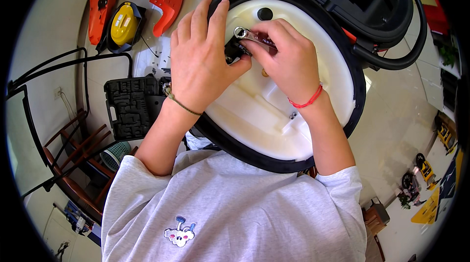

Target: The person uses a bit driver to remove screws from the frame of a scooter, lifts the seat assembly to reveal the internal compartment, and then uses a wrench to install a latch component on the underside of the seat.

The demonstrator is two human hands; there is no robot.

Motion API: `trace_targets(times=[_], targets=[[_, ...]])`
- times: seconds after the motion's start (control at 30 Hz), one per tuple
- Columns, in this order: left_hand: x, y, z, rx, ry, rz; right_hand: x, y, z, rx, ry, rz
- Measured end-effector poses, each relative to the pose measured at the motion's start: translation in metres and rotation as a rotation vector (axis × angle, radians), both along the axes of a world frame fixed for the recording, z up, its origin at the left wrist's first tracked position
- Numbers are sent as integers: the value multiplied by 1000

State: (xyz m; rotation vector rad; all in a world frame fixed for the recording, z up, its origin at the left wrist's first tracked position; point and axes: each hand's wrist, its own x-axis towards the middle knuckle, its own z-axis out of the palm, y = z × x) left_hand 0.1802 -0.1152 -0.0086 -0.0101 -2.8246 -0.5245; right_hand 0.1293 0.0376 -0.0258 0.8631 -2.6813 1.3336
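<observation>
A metal ring spanner (263, 40) is pinched between the thumb and fingers of my right hand (293, 56). Its round end sits over a small black fitting (234, 52), which my left hand partly hides. My left hand (203, 56) has its fingers stretched out toward the far rim, with the thumb beside the fitting; whether the thumb presses on it I cannot tell. Both hands are above a large white plastic tub (249, 108) with a thick black rim (353, 115). A black round cap (265, 14) stands in the tub, and small metal hardware (293, 115) lies lower down.
An open black tool case (128, 105) lies on the left, near small scattered pieces. Orange panels (166, 10) and a yellow-and-black part (124, 24) are at the far left. A large black body part (362, 15) fills the far right. Wooden chairs (78, 164) stand left.
</observation>
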Motion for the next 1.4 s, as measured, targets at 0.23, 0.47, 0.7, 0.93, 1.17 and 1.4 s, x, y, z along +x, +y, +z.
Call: trace_targets(times=[0.23,0.47,0.7,0.93,1.17,1.4], targets=[[0,0,0,-17,10,-5,0,5,-4,-74,-42,43],[1,0,1,-21,-22,4,-2,5,13,-21,-105,53],[1,1,2,-22,-41,6,0,8,7,31,-77,46],[2,1,1,-17,-54,1,10,13,17,-115,-405,29],[1,1,1,-31,-37,-1,19,26,16,-91,-492,-37],[-2,2,-2,-47,0,-12,8,13,8,-227,-357,2]])
